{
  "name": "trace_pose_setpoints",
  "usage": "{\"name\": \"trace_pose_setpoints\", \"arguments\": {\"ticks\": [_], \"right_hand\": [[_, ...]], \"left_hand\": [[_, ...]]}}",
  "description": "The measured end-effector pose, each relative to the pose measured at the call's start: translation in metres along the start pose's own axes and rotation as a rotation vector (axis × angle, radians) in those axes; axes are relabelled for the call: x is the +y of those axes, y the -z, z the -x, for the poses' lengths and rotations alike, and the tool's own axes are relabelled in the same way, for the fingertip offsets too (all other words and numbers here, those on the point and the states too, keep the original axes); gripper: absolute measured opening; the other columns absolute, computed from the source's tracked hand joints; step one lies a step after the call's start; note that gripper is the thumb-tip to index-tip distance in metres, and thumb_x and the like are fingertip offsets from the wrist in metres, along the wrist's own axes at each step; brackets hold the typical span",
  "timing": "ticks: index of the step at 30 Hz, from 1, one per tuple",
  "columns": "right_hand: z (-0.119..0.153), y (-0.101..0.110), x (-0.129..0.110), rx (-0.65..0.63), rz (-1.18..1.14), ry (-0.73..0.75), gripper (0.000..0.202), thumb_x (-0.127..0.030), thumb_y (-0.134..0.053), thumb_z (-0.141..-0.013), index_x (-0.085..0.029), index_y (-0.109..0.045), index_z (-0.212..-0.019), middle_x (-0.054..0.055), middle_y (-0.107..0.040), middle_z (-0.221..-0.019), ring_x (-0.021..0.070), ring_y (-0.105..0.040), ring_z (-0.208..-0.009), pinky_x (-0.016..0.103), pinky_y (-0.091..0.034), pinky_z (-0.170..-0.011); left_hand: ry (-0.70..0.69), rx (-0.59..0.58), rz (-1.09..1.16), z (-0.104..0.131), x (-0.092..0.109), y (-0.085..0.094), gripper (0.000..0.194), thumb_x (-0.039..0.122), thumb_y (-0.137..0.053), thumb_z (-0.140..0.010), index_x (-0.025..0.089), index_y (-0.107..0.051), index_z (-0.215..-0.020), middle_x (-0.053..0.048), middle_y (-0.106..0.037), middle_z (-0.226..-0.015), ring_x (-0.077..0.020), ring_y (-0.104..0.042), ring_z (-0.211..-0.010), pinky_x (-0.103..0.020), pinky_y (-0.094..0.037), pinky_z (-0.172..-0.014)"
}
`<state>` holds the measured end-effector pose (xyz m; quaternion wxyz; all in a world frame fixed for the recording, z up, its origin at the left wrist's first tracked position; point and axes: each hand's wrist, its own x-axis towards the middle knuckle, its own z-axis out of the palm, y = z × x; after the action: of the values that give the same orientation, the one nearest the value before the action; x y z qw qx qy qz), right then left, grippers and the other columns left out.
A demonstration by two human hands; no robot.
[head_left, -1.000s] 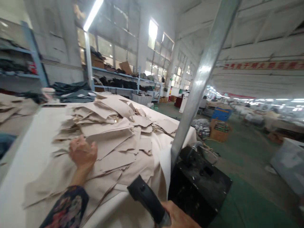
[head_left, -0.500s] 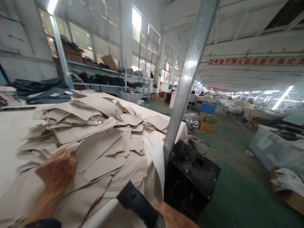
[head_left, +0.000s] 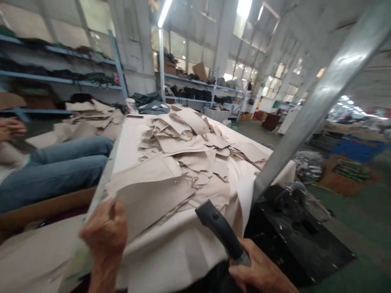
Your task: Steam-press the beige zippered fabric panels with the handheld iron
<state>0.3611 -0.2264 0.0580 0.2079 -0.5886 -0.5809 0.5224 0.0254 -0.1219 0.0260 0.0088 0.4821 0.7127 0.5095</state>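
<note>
My left hand (head_left: 105,228) is closed on the near edge of a beige fabric piece (head_left: 152,199), which is raised partly off the cloth below it. A small round snap or eyelet shows at its far side. In my right hand (head_left: 259,264) is a black curved suction nozzle (head_left: 218,224), gripped at its lower end, with the wide head turned up and left over the table's front edge. Just beyond the held piece lies a loose heap of beige fabric pieces (head_left: 180,126) on the white table cover (head_left: 186,240).
To the right of the table stand a slanted metal post (head_left: 305,118) and a black box machine (head_left: 299,236). A seated person in jeans (head_left: 67,162) is at left, near a second beige fabric pile (head_left: 91,118). Loaded blue shelves (head_left: 189,79) line the far wall.
The view has swung left, bringing the seated person into sight. My left hand has drawn a fabric piece toward me from the pile. The nozzle stays in my right hand.
</note>
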Motion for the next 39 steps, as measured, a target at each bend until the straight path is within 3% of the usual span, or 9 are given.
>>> {"name": "trace_pose_setpoints", "arguments": {"ticks": [5,8,10,12,14,17,22,30,39], "right_hand": [[-0.001,0.004,-0.018,-0.102,0.011,0.054,0.014,-0.025,-0.057,-0.07,-0.014,-0.051,-0.077,-0.004,-0.05,-0.055,0.0093,-0.046,-0.047,0.019,-0.036,-0.046],[-0.005,0.003,-0.026,-0.107,0.012,0.077,0.015,-0.027,-0.056,-0.072,-0.015,-0.049,-0.077,-0.004,-0.049,-0.051,0.009,-0.045,-0.045,0.019,-0.035,-0.045],[-0.01,0.002,-0.03,-0.107,-0.017,0.096,0.017,-0.03,-0.055,-0.073,-0.015,-0.049,-0.078,-0.005,-0.048,-0.048,0.0086,-0.043,-0.042,0.019,-0.034,-0.043],[-0.016,0.0,-0.034,-0.111,-0.03,0.108,0.018,-0.031,-0.055,-0.074,-0.015,-0.048,-0.079,-0.005,-0.049,-0.048,0.0081,-0.043,-0.041,0.019,-0.033,-0.042],[-0.021,-0.001,-0.037,-0.115,-0.022,0.118,0.018,-0.031,-0.055,-0.075,-0.014,-0.048,-0.079,-0.004,-0.05,-0.048,0.0079,-0.043,-0.041,0.019,-0.035,-0.043],[-0.027,-0.002,-0.036,-0.125,-0.024,0.117,0.018,-0.031,-0.056,-0.075,-0.015,-0.048,-0.079,-0.004,-0.051,-0.049,0.008,-0.044,-0.041,0.019,-0.037,-0.043],[-0.048,-0.004,-0.035,-0.111,-0.028,0.11,0.014,-0.026,-0.054,-0.076,-0.016,-0.048,-0.082,-0.006,-0.051,-0.049,0.0073,-0.045,-0.04,0.017,-0.038,-0.042],[-0.099,-0.017,-0.059,-0.189,0.007,0.197,0.014,-0.028,-0.055,-0.077,-0.016,-0.049,-0.079,-0.005,-0.051,-0.05,0.0077,-0.046,-0.041,0.017,-0.04,-0.041],[-0.12,-0.025,-0.072,-0.127,0.001,0.231,0.014,-0.029,-0.055,-0.078,-0.016,-0.05,-0.08,-0.004,-0.053,-0.054,0.0081,-0.049,-0.044,0.018,-0.042,-0.043]], "left_hand": [[-0.092,-0.072,-0.294,0.022,-0.018,0.013,0.021,0.031,-0.044,-0.083,0.02,-0.059,-0.092,-0.009,-0.063,-0.086,-0.0259,-0.059,-0.083,-0.032,-0.039,-0.071],[-0.035,0.126,-0.268,0.03,-0.007,0.021,0.029,0.03,-0.043,-0.084,0.016,-0.056,-0.107,-0.015,-0.06,-0.104,-0.0278,-0.054,-0.1,-0.035,-0.04,-0.082],[0.055,0.197,-0.117,0.034,0.011,0.021,0.027,0.032,-0.045,-0.084,0.017,-0.058,-0.103,-0.012,-0.062,-0.096,-0.0252,-0.057,-0.092,-0.035,-0.042,-0.081],[0.225,0.07,0.184,0.032,0.032,0.014,0.023,0.037,-0.049,-0.082,0.018,-0.061,-0.088,-0.006,-0.061,-0.074,-0.0192,-0.058,-0.067,-0.031,-0.045,-0.066],[0.471,-0.252,0.602,0.022,0.051,-0.002,0.028,0.042,-0.051,-0.081,0.015,-0.059,-0.075,-0.004,-0.057,-0.059,-0.0139,-0.052,-0.048,-0.025,-0.04,-0.046],[0.878,-0.637,0.972,-0.002,0.065,-0.033,0.039,0.046,-0.047,-0.083,0.01,-0.057,-0.073,-0.008,-0.059,-0.06,-0.0117,-0.053,-0.044,-0.02,-0.037,-0.038],[1.214,-0.66,1.203,-0.026,0.05,-0.067,0.048,0.05,-0.033,-0.089,0.011,-0.051,-0.068,-0.001,-0.049,-0.048,-0.0053,-0.037,-0.031,-0.015,-0.027,-0.03],[1.278,-0.621,1.306,-0.02,0.038,-0.073,0.045,0.052,-0.035,-0.087,0.014,-0.047,-0.065,0.005,-0.039,-0.042,-0.0038,-0.027,-0.027,-0.014,-0.018,-0.029],[1.269,-0.66,1.345,-0.021,0.029,-0.077,0.046,0.049,-0.033,-0.088,0.014,-0.048,-0.064,0.002,-0.043,-0.042,-0.0051,-0.029,-0.027,-0.016,-0.02,-0.029]]}}
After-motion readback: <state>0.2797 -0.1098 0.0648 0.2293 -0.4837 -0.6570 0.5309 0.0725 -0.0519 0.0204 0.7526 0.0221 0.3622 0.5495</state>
